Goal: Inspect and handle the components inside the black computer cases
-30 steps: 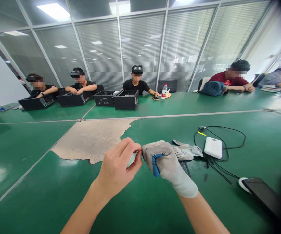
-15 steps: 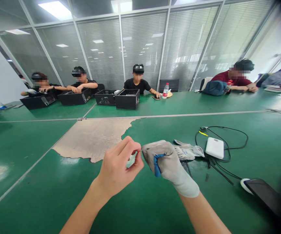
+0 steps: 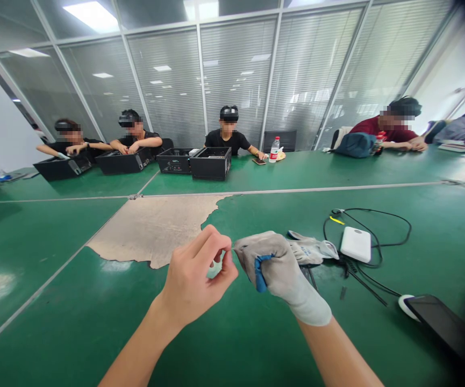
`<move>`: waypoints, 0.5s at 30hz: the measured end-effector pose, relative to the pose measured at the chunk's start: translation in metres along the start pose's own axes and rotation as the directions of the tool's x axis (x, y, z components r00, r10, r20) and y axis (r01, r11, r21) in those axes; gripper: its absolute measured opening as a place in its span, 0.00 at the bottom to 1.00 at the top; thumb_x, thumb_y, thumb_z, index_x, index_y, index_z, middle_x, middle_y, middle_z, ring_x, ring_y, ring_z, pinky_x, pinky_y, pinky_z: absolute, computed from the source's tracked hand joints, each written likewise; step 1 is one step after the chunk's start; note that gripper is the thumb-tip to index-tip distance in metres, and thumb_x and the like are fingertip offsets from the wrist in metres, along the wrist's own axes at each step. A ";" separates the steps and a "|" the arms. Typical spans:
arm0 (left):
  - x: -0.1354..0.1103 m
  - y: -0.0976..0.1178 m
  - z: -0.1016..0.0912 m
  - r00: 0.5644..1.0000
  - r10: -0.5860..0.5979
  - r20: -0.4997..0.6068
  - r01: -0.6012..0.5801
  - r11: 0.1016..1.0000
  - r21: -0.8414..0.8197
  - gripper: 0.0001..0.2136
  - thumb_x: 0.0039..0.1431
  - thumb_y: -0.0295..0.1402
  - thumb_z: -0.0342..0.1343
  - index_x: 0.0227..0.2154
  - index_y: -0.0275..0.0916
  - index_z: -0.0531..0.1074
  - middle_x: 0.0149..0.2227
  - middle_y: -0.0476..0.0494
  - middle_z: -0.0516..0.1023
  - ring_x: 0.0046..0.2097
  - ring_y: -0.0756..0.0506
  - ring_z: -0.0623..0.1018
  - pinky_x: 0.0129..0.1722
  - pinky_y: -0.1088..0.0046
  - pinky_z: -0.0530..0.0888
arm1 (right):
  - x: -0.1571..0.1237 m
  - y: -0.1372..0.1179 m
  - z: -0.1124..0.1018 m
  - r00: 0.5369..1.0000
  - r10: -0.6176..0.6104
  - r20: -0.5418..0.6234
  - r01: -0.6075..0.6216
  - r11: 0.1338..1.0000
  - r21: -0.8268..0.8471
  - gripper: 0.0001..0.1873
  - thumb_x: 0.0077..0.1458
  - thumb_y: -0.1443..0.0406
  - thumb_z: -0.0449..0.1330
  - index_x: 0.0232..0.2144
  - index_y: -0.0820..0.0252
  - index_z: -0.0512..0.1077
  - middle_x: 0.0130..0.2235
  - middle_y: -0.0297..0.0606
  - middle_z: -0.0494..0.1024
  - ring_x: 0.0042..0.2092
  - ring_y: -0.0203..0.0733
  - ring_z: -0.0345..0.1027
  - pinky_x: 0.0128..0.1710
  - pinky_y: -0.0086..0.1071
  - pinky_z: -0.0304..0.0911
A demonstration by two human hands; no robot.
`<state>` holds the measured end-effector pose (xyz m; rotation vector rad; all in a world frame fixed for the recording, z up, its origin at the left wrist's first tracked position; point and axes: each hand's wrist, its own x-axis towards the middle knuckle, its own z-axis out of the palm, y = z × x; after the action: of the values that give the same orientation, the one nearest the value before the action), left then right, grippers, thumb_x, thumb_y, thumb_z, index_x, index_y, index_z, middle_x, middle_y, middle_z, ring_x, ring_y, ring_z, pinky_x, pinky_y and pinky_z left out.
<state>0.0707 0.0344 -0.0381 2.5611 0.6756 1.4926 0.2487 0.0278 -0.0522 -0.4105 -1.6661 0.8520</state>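
Lighting is bright, with ceiling panels point(image 3: 91, 16) lit. Glare whitens the table point(image 3: 74, 333) at left. Outer frames point(image 3: 343, 78) lean, distorted. Dark blur obscures the lower right edge.

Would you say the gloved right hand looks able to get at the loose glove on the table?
Probably yes; the loose glove lies just beyond the right hand, with nothing seen between.

Single view, from camera on your head. Faces forward and down across green table point(image 3: 74, 328) from your side. Your left hand point(image 3: 198, 271) and gloved right hand point(image 3: 266, 259) near lens, just below centre; your forearms point(image 3: 145, 341) enter from bottom edge. People point(image 3: 228, 141) and glass wall point(image 3: 234, 80) well beyond, along top. Wide angle: outer wall posts point(image 3: 345, 75) lean.
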 end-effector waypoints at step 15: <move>0.002 0.009 -0.013 0.907 -0.327 0.265 0.412 0.823 -0.391 0.04 0.74 0.32 0.52 0.40 0.44 0.69 0.37 0.51 0.69 0.34 0.51 0.72 0.26 0.77 0.69 | -0.002 0.000 -0.005 1.000 -0.007 -0.023 0.008 1.000 0.006 0.19 0.48 0.78 0.50 0.12 0.58 0.63 0.17 0.28 0.62 0.21 0.31 0.55 0.23 0.29 0.49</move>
<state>0.0630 0.0255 -0.0270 2.0452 0.6710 1.1046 0.2537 0.0273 -0.0533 -0.4081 -1.6419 0.8438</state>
